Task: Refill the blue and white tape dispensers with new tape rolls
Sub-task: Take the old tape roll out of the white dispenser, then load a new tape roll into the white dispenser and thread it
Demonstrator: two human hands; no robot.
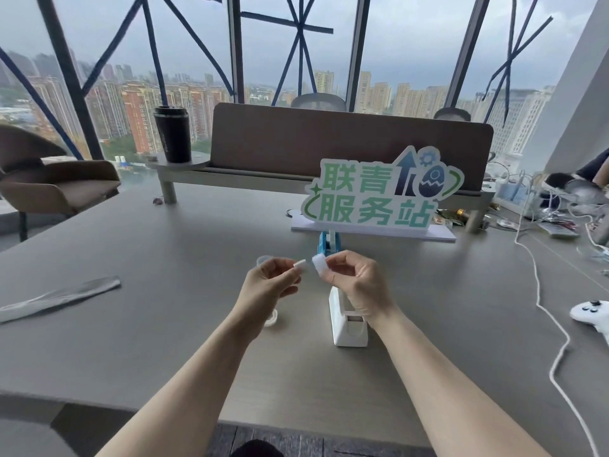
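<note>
Pinching two small white spool pieces: left hand (270, 282) grips one (300, 266), right hand (357, 285) the other (319, 260). Judged light, rigid, slippery; hold by rims.

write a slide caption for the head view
Both hands, left and right, each hold a small white piece above the white dispenser; blue dispenser behind.
</note>
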